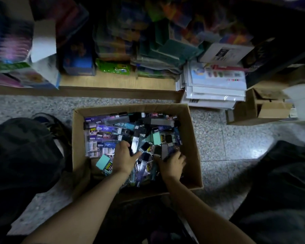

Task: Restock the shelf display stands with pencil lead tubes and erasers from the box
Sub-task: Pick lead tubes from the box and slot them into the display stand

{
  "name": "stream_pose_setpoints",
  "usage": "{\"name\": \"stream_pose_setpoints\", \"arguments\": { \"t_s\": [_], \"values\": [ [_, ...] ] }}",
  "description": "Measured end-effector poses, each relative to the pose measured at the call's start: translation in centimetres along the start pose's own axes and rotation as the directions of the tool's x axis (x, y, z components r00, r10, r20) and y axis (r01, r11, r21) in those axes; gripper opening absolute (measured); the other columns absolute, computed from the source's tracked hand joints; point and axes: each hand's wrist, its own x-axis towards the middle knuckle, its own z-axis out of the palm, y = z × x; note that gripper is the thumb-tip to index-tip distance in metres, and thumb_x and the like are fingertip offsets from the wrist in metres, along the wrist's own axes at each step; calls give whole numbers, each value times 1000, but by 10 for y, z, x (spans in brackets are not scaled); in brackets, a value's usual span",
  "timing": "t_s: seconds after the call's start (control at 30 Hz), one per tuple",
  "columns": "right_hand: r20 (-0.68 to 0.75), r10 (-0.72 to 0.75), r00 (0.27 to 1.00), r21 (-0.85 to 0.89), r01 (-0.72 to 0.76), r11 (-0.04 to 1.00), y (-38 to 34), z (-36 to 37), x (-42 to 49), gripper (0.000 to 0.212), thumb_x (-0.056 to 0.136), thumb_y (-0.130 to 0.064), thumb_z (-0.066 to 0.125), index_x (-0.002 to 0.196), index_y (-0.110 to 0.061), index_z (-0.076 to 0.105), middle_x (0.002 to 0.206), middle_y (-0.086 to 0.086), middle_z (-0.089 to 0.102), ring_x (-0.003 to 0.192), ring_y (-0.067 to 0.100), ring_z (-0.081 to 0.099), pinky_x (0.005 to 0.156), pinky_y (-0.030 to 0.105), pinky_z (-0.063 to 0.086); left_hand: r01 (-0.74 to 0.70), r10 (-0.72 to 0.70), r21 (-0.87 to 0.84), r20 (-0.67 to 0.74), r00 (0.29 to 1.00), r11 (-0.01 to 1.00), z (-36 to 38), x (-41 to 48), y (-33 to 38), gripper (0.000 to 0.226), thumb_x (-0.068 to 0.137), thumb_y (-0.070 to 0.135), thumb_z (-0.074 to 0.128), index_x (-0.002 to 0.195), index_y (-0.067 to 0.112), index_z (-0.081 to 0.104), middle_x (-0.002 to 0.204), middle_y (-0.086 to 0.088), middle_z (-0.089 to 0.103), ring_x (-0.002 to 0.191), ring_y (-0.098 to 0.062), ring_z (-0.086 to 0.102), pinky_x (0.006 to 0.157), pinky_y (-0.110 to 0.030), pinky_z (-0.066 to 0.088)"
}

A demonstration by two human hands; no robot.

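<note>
An open cardboard box [192, 134] stands on the floor between my knees, filled with several pencil lead tubes [109, 129] and mint-green erasers [156, 138]. Both my hands are inside it. My left hand [124, 158] lies on the pile with its thumb out to the right, fingers curled round a clear lead tube [135, 143]. My right hand [173, 163] grips dark lead tubes [169, 154] near the box's right side. Another mint eraser [103, 162] lies left of my left hand.
A low wooden shelf [113, 81] at the back holds stacked colourful packs. White paper packs [215, 92] are piled at the right, beside smaller cardboard boxes [259, 110]. Speckled stone floor [218, 138] surrounds the box. My dark-clothed knees [21, 155] flank it.
</note>
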Motion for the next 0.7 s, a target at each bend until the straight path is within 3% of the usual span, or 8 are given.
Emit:
{"name": "stream_pose_setpoints", "arguments": {
  "t_s": [0.07, 0.13, 0.23, 0.33, 0.43, 0.57, 0.7],
  "values": [
    [8, 55, 998, -21, -55, 998, 1, -2, 9, 78, 74, -46, 74, 128, -5, 35, 132, 19, 39, 124, 38, 36, 102, 45, 34, 18, -18, -7, 61, 998, 1000, 2, 2, -2, 56, 78, 37, 72, 115, 6, 44, 116, -11, 49, 103, -19, 47, 84, -25, 39],
    [83, 78, 993, 15, -80, 997, 2, -7, 19, 69, 75, -40, 75, 125, -7, 41, 129, 16, 46, 121, 34, 42, 101, 43, 39, -13, 3, 91, 118, 993, 996, 6, 2, -4, 66, 74, 42, 74, 118, 5, 43, 118, -11, 49, 109, -23, 48, 89, -29, 42],
    [216, 34, 976, 111, -59, 992, 3, -13, 27, 55, 75, -27, 77, 120, -9, 52, 122, 13, 59, 111, 29, 56, 93, 37, 48, -34, 5, 212, 136, 991, 977, 10, 2, -1, 69, 71, 50, 74, 113, 5, 43, 117, -12, 48, 107, -26, 48, 86, -35, 46],
    [227, -11, 974, 159, -26, 987, 4, -14, 24, 45, 77, -21, 76, 116, -7, 58, 116, 13, 65, 106, 29, 60, 91, 43, 50, -10, -22, 249, 126, 992, 968, 11, 6, 5, 66, 73, 52, 70, 111, 5, 43, 116, -13, 50, 105, -26, 49, 84, -35, 47],
    [168, -8, 986, 182, -23, 983, 5, -12, 20, 34, 81, -22, 72, 111, -9, 61, 110, 11, 67, 102, 28, 63, 87, 37, 51, -1, -41, 283, 143, 989, 959, 11, 10, 8, 66, 80, 53, 63, 117, 3, 45, 120, -13, 52, 112, -27, 48, 87, -35, 45],
    [121, 20, 992, 277, -53, 959, 7, -17, 21, 45, 82, -16, 70, 123, -8, 53, 118, 11, 63, 110, 28, 59, 89, 30, 46, 20, -73, 270, 187, 980, 963, 9, 12, 10, 60, 83, 52, 59, 116, 2, 47, 120, -13, 53, 115, -28, 47, 85, -34, 45],
    [160, 25, 987, 337, -79, 938, 9, -19, 23, 49, 78, -15, 75, 121, -4, 53, 117, 14, 62, 107, 29, 59, 88, 31, 47, 98, -125, 124, 228, 966, 987, 4, 9, 11, 49, 87, 40, 60, 114, 1, 49, 118, -15, 54, 107, -27, 53, 83, -34, 47]
  ]
}}
